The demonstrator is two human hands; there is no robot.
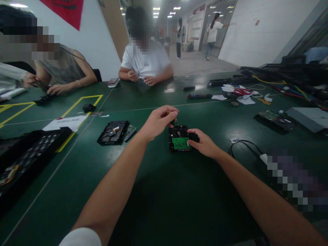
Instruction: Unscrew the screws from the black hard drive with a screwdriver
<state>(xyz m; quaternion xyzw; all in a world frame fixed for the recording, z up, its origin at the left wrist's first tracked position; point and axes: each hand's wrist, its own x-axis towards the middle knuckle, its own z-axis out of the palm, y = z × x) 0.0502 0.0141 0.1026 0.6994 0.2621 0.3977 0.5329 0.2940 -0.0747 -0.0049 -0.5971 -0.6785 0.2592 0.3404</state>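
Observation:
In front of me a hard drive (178, 144) lies flat on the green table, its green circuit board facing up. My left hand (161, 121) is closed over the drive's far edge, pinching an upright screwdriver (173, 121); only a short dark piece of it shows below the fingers, and the tip is hard to make out. My right hand (203, 142) grips the drive's right side, thumb on the board and fingers at the far right corner. Several tiny pieces, perhaps screws, lie just beyond the drive.
To the left lie another hard drive (113, 132) and a loose circuit board (131, 132), with a black tray (33, 160) nearer me. At right are a drive (274, 121), a grey box (309, 118) and a black cable (243, 141). Co-workers sit across the table.

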